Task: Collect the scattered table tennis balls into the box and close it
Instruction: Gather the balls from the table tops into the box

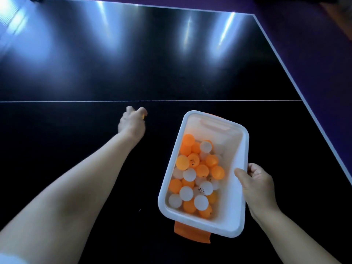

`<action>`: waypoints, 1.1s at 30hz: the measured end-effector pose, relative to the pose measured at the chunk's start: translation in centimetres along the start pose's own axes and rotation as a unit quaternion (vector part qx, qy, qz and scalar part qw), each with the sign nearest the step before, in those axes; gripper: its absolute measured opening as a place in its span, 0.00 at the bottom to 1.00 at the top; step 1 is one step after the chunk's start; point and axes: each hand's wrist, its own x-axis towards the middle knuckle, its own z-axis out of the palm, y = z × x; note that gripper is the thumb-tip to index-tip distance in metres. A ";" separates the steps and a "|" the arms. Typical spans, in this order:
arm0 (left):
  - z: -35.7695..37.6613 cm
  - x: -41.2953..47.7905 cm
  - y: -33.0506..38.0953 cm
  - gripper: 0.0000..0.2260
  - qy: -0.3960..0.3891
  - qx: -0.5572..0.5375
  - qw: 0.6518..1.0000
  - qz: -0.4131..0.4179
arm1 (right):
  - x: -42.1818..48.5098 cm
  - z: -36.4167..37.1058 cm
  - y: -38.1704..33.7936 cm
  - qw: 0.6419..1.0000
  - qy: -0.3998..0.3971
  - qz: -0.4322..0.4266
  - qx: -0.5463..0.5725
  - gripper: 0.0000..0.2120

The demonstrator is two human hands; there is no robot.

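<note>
The left hand (132,123) reaches out over the dark counter (57,130), just short of its white line (57,101). Its fingers (142,110) are curled round a small orange ball (143,116), of which only a sliver shows. The right hand (257,184) grips the right rim of the open white box (200,223), thumb over the edge, with the box tilted. Inside lies a heap of orange and white balls (196,174). An orange flap (192,232) hangs from the box's near end.

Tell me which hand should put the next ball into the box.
Left: the left hand curls round what looks like an orange ball beside the box; the right hand grips its rim.
</note>
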 end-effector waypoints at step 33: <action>7.6 -58.2 1.5 0.05 0.119 -0.154 0.975 -0.105 | -15.8 -19.7 7.8 0.940 -0.301 -0.143 -0.073 0.03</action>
